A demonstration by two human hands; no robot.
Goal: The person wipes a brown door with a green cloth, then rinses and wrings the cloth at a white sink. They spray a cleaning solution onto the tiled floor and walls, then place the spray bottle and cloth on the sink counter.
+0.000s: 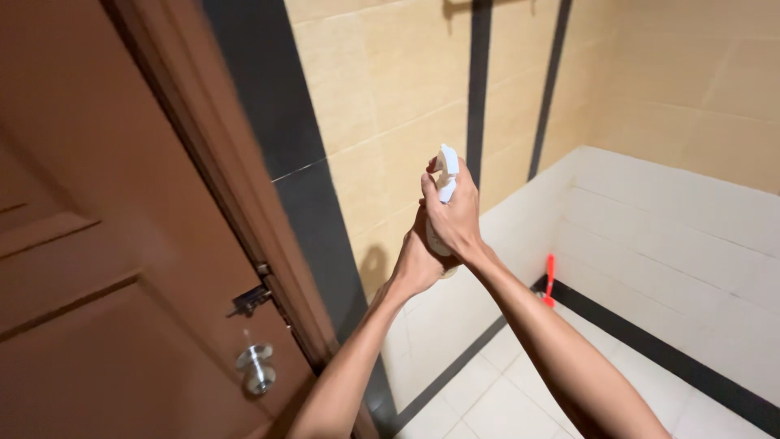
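A white spray bottle (446, 162) is held up in front of a tiled bathroom wall, in both of my hands. My right hand (455, 213) wraps the neck and trigger head, fingers curled over the top. Just below it, my left hand (418, 262) cups the bottle's lower body, which is mostly hidden behind the fingers. The nozzle points toward the beige wall tiles (390, 106).
A brown wooden door (97, 268) with a silver knob (257, 367) and a latch (250, 300) stands at left. Black tile stripes run down the wall and along the floor. A red brush (549, 280) leans at the base of the white lower wall.
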